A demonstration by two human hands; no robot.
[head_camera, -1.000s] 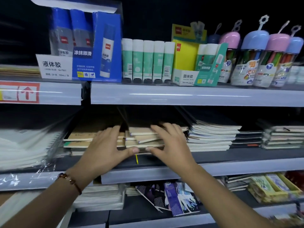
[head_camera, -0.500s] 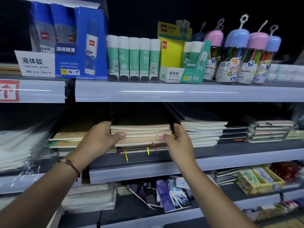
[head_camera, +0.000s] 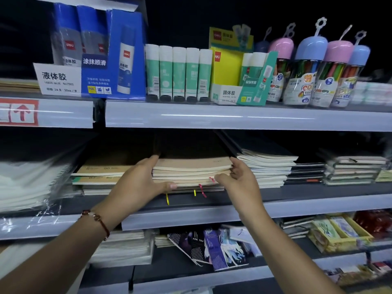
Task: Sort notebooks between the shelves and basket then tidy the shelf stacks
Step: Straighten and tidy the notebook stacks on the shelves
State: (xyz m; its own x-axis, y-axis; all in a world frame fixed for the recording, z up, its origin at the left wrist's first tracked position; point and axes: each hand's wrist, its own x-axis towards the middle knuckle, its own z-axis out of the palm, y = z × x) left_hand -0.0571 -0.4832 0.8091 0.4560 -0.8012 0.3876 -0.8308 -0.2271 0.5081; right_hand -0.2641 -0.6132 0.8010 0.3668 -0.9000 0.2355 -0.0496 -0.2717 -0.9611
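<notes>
We bracket the tan stack (head_camera: pixel 191 172) on the middle shelf (head_camera: pixel 318 205) from both sides, likely to square its edges. Our left hand (head_camera: pixel 139 183) presses its left end, fingers fairly straight, thumb under the front. Our right hand (head_camera: pixel 238 177) cups the right end, thumb at the front edge. The stack is soft kraft-covered notebooks, slightly uneven, with yellow and pink ribbons (head_camera: pixel 201 190) hanging out.
</notes>
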